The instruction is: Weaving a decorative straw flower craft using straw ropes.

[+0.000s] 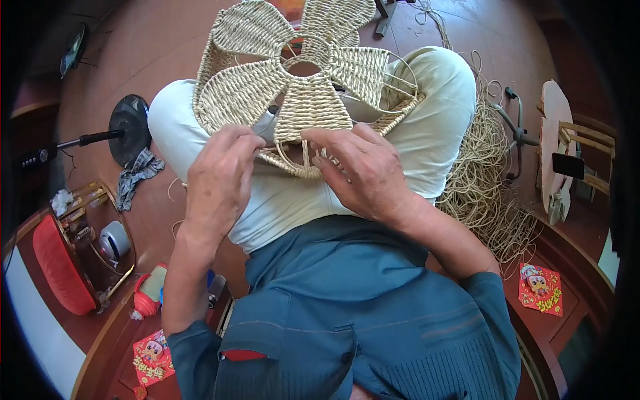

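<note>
A pale straw woven piece [240,90], with flower-like petals round an open centre, rests across my legs. My left hand [220,170] has its fingers curled at the near left edge of the bottom petal [313,110], apparently gripping the frame there. My right hand [367,170] pinches at that petal's near end, beside short upright bars wrapped in strand [307,160]; its fingertips partly hide what exactly is held. The piece's curved rim runs below the petal between both hands.
A loose heap of cord [487,200] lies right of my leg. Around me are a black stand base [127,133] with a grey cloth [138,179], a red padded chair [63,267] holding metal items, a round wooden board [557,107] and red decorated cards [539,288].
</note>
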The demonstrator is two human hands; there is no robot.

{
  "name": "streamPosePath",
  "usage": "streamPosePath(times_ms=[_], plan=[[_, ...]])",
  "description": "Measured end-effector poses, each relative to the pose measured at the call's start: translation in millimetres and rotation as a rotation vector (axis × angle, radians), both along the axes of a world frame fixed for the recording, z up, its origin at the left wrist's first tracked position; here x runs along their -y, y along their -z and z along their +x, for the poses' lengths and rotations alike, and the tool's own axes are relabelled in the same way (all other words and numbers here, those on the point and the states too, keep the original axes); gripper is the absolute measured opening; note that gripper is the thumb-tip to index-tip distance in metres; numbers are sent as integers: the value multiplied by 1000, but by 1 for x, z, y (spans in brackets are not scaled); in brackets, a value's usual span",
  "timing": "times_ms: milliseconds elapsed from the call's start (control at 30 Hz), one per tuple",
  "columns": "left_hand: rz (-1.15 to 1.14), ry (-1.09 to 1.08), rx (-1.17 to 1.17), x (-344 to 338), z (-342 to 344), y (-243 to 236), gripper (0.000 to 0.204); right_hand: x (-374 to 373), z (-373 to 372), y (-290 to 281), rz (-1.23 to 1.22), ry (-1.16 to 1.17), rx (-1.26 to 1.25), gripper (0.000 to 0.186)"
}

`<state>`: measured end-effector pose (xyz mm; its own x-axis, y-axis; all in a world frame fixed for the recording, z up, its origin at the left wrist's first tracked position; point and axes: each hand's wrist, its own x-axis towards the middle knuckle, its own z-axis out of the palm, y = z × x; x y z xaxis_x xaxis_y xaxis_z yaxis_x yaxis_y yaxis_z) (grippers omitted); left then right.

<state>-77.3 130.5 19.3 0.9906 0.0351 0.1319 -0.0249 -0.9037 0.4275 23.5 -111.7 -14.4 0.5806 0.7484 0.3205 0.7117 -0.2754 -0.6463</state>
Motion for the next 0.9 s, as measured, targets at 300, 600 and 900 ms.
streamPosePath(times_ms=[300, 600, 900], plan=[[-717, -285, -714, 8, 16, -12, 23, -11, -6, -9, -316, -52, -180, 79], [-1013, -329, -775, 8, 22, 14, 20, -17, -1, 0, -322, -91, -247, 81], [-989, -325, -744, 11, 21, 18, 18, -19, -6, -1, -300, -57, -229, 84]])
